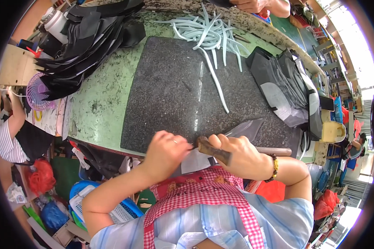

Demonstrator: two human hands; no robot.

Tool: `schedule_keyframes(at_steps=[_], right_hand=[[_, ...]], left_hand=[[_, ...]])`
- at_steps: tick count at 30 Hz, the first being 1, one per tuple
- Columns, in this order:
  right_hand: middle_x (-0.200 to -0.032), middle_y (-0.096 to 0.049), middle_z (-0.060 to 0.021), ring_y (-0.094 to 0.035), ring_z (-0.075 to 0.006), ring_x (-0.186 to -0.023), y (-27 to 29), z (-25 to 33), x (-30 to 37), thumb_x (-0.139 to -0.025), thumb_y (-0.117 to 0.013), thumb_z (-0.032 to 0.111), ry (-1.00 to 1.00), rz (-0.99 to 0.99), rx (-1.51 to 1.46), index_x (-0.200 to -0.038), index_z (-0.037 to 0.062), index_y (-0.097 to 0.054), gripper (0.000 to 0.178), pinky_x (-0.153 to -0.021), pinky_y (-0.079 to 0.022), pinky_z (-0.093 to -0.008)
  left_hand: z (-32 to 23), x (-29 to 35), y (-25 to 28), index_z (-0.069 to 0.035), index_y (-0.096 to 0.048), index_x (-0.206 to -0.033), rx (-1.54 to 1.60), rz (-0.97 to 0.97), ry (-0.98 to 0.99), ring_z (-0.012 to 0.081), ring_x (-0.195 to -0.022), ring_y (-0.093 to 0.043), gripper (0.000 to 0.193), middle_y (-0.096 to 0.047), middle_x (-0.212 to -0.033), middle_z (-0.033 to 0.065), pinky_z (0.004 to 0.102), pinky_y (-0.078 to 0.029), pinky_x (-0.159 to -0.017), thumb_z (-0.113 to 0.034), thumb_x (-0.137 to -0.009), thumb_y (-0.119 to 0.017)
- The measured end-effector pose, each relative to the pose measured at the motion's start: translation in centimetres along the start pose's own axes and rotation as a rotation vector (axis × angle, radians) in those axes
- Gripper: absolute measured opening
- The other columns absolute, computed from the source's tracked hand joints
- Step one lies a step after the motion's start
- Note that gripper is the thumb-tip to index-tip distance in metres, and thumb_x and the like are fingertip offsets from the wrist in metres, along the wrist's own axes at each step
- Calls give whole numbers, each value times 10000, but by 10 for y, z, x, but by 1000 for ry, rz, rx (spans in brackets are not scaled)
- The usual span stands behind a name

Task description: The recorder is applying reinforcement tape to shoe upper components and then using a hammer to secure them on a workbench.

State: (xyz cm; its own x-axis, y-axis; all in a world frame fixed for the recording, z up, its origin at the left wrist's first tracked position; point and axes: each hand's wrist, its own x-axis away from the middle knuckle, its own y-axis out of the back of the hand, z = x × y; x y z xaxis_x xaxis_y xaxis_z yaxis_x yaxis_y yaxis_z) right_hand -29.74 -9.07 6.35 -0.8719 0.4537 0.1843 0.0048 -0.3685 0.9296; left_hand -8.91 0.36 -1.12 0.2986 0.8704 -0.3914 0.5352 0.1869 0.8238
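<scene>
My right hand (pixel 243 155) is closed around a hammer (pixel 214 151), its worn brown head beside my thumb and its handle running out to the right under my wrist. Just left of it, my left hand (pixel 166 151) has its fingers curled in a pinch at the edge of a cut black and grey sheet piece (pixel 195 162). Part of that piece lies at the front edge of the dark stone slab (pixel 166 91), and both hands cover much of it. A thin dark flap (pixel 247 128) shows beyond my right hand. Its link to the piece is hidden.
Pale strips (pixel 212 33) lie tangled at the slab's far edge, one reaching toward me. A stack of black and grey pieces (pixel 282 89) stands at right, black pieces (pixel 91 41) at left. Beyond them are a purple fan (pixel 39 91), a blue basket (pixel 129 207) and another person's hand (pixel 251 5).
</scene>
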Motion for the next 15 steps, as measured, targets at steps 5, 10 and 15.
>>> schedule_keyframes(at_steps=[5,10,15], right_hand=[[-943,-592,-136,-673,-274,-643,1,-25,-17,-791,-602,82,225,41,-64,-1187,118,-598,398,-493,-534,-381],[-1003,-628,-101,-662,-263,-672,7,-28,-19,-798,-622,85,241,-29,-80,-1196,117,-619,399,-532,-540,-380],[-808,-622,-111,-656,-293,-642,33,-32,4,-886,-586,120,85,-22,53,-1109,91,-618,227,-519,-520,-405]], left_hand=[[10,5,5,-84,-687,-884,107,128,3,212,-839,-608,131,-634,-904,27,382,-449,-840,-130,-763,-669],[17,5,-4,-82,-662,-907,257,101,32,233,-783,-623,130,-614,-910,50,356,-512,-686,-128,-787,-645],[-12,-23,-29,-84,-686,-922,148,43,155,257,-730,-675,111,-648,-879,57,367,-543,-633,-117,-816,-685]])
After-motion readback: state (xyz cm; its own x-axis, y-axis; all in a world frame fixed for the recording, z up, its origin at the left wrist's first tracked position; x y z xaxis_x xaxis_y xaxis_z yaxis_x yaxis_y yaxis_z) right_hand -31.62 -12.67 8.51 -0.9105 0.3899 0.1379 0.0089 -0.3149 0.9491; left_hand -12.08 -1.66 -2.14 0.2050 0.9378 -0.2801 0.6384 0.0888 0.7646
